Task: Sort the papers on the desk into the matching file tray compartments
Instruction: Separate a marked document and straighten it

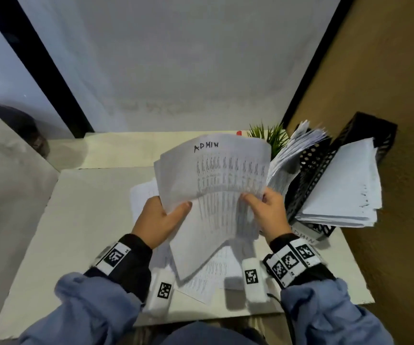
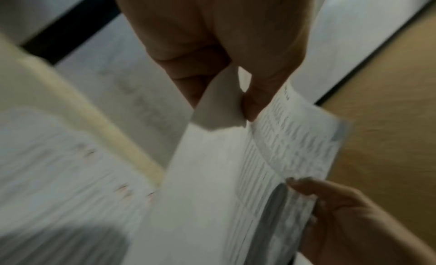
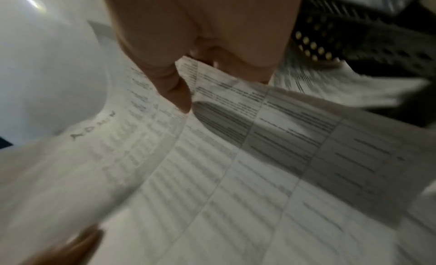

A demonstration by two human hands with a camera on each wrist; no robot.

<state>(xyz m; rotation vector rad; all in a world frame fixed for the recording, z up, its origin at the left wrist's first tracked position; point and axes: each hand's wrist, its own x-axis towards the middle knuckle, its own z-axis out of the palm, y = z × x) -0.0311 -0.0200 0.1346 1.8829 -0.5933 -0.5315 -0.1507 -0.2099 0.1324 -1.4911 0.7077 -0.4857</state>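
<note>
I hold a small sheaf of printed papers (image 1: pixel 216 192) up over the desk, its top sheet marked "ADMIN" by hand. My left hand (image 1: pixel 162 219) grips its left edge, thumb on the front. My right hand (image 1: pixel 267 210) pinches the right edge, thumb on the printed table. The left wrist view shows the left thumb and fingers (image 2: pixel 257 93) pinching the papers (image 2: pixel 212 194). In the right wrist view the right thumb (image 3: pixel 174 89) presses on the sheet (image 3: pixel 212 175). The black mesh file tray (image 1: pixel 318 168), with paper stacks in its compartments, stands just right of my right hand.
More loose sheets (image 1: pixel 201 277) lie on the white desk (image 1: pixel 84 220) under my hands. A small green plant (image 1: pixel 269 136) stands behind the tray. A brown wall (image 1: pixel 387 83) runs along the right side. A label reading "ADMIN" (image 1: pixel 305 236) is on the tray's front.
</note>
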